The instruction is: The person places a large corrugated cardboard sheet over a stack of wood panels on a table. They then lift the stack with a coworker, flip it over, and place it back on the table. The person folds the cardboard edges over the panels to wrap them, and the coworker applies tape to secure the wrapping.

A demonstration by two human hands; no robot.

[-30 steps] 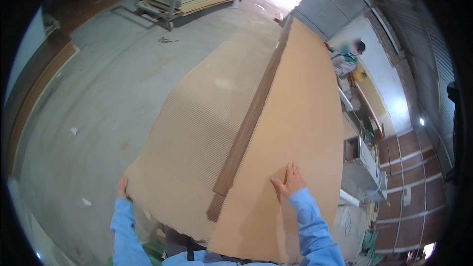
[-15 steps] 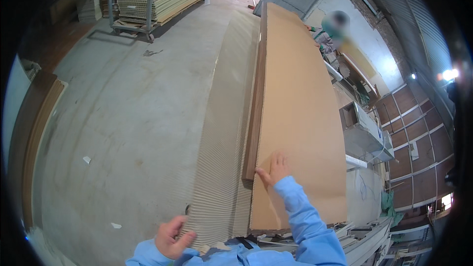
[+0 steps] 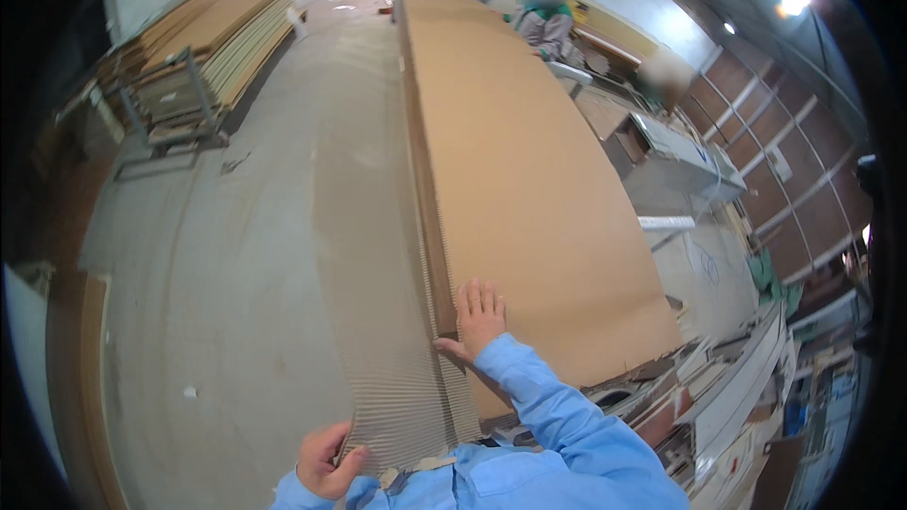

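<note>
Head view: your right hand [image 3: 480, 316] lies open and flat on the brown board stack [image 3: 529, 179] near its front edge; your left hand [image 3: 326, 461] grips the ribbed cardboard sheet [image 3: 378, 321] at its near corner.

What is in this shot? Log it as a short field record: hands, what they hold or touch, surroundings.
left hand: grips the near edge of a corrugated sheet hanging to the floor side of the stack
right hand: lies flat, fingers spread, on the top brown board near its left edge
board stack: long, stretching away from the person
sleeves: light blue
other person: at the far end of the boards
background left: rack of stacked boards
floor: grey concrete
</note>
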